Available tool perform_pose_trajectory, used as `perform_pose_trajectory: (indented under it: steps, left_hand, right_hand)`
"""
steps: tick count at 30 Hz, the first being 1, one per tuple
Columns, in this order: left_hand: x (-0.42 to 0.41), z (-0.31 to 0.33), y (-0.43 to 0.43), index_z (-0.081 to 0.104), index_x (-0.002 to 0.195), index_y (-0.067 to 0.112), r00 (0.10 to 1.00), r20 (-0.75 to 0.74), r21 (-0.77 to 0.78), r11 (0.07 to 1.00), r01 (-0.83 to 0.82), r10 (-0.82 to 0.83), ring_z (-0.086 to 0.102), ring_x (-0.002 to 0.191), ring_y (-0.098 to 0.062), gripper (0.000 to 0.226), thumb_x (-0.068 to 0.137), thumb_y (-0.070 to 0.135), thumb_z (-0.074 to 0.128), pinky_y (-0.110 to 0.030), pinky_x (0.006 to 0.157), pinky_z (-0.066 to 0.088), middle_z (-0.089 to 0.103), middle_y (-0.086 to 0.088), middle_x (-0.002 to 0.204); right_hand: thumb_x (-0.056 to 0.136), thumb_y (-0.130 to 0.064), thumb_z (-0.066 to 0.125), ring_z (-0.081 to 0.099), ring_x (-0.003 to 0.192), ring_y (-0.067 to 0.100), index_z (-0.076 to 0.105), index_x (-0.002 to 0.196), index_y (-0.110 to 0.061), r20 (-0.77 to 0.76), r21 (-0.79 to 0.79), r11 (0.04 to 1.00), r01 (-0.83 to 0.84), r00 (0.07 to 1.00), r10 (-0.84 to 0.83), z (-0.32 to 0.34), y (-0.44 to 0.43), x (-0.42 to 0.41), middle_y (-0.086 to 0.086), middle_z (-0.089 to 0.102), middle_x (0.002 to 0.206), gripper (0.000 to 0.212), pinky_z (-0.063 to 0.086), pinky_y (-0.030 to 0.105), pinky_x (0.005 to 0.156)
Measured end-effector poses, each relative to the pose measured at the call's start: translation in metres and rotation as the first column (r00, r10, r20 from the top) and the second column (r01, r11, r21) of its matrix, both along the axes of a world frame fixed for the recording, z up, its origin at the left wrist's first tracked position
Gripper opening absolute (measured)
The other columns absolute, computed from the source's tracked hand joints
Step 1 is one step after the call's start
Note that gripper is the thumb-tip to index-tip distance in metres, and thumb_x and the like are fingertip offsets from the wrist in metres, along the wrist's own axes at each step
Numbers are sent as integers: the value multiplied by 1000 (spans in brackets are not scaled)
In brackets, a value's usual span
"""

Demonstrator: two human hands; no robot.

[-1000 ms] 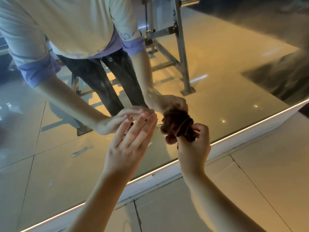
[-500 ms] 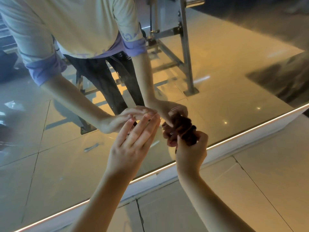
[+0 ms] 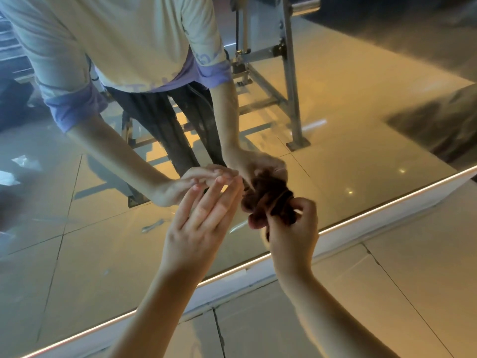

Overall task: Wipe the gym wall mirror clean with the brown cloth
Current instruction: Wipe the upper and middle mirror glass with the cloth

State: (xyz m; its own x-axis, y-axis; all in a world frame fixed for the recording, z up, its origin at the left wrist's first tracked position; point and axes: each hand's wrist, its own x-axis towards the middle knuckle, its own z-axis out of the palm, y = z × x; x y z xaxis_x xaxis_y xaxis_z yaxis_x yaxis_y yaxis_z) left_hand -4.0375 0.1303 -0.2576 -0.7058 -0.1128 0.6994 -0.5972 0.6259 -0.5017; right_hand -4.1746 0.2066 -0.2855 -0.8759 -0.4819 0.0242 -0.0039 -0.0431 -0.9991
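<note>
The wall mirror (image 3: 77, 254) fills the upper and left part of the view and reflects my body and arms. My right hand (image 3: 293, 236) grips the bunched brown cloth (image 3: 268, 200) and holds it against the glass near the mirror's lower edge. My left hand (image 3: 200, 228) has its fingers straight, and their tips rest on the glass just left of the cloth. Smears and small streaks show on the mirror below and left of my left hand.
A white lit strip (image 3: 374, 213) runs along the mirror's base, sloping up to the right. Pale floor tiles (image 3: 400, 293) lie below it. A metal gym machine frame (image 3: 291, 81) shows in the reflection at upper right.
The cloth in my right hand has shifted slightly along the glass. My left hand stays put with its fingertips on the mirror.
</note>
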Motion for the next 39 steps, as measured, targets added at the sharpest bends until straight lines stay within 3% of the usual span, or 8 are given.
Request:
perform_pose_trajectory:
  steps: [4, 9, 15, 22, 25, 29, 35, 39]
  left_hand:
    - [0, -1, 0, 46, 145, 9, 1000, -9, 8, 1000, 12, -12, 39, 137, -23, 47, 99, 4, 55, -40, 121, 19, 40, -6, 150]
    - [0, -4, -1, 45, 146, 9, 1000, -8, -8, 1000, 12, -12, 40, 137, -22, 47, 100, 4, 54, -40, 121, 18, 40, -5, 150]
    - [3, 2, 1, 41, 147, 8, 1000, 22, 5, 1000, 17, -17, 37, 139, -23, 47, 102, 1, 45, -40, 119, 19, 38, -5, 150]
    - [1, 30, -4, 45, 147, 9, 992, -126, 16, 1000, 19, -17, 28, 142, -23, 61, 92, 11, 72, -41, 121, 19, 40, -7, 150]
    - [1, 31, -4, 44, 147, 9, 994, -112, 17, 1000, 13, -11, 27, 143, -24, 65, 90, 12, 74, -42, 122, 18, 39, -7, 150]
    - [1, 29, -4, 44, 147, 9, 995, -101, -1, 1000, -4, 4, 27, 144, -23, 64, 90, 12, 73, -41, 123, 16, 39, -6, 152]
    - [-1, 26, -4, 45, 147, 10, 993, -116, 3, 1000, -9, 9, 27, 144, -23, 63, 91, 12, 73, -40, 122, 16, 39, -5, 151]
    - [0, 26, -4, 43, 148, 10, 995, -103, -3, 1000, -21, 21, 26, 144, -22, 66, 89, 14, 73, -39, 122, 16, 38, -4, 152]
  right_hand:
    - [88, -6, 69, 64, 92, 20, 45, 88, -32, 79, 101, 985, 143, 985, -151, -8, -1, -15, 7, 64, 101, 35, 55, 21, 72]
    - [84, -4, 74, 63, 88, 8, 50, 92, -28, -31, -19, 999, -35, 999, 35, 13, 4, -3, 1, 61, 101, 35, 50, 12, 64]
    - [86, -6, 72, 64, 98, 18, 50, 103, -19, 35, 10, 995, 96, 995, -96, 8, 2, -13, 7, 63, 106, 31, 51, 10, 71]
    - [83, 3, 72, 52, 97, -11, 59, 113, -2, -312, -122, 982, 146, 933, -177, 36, -2, -23, 5, 56, 110, 33, 43, 5, 83]
    - [85, 1, 69, 53, 94, -10, 58, 119, -3, -188, -135, 959, 248, 944, -271, 41, -8, -26, 10, 55, 116, 36, 45, 6, 82]
    - [77, 11, 66, 52, 96, 3, 61, 111, 5, -439, -160, 980, 119, 881, -178, 41, -1, -5, 11, 55, 108, 35, 41, 1, 83]
    - [83, 8, 64, 58, 109, 14, 57, 117, -9, -158, -228, 942, 247, 945, -286, 53, -10, -35, 4, 55, 118, 39, 52, 24, 93]
    - [76, 2, 57, 55, 99, 17, 62, 106, 3, -538, -209, 978, 12, 833, -125, 48, -2, 1, 10, 56, 108, 30, 42, 9, 88]
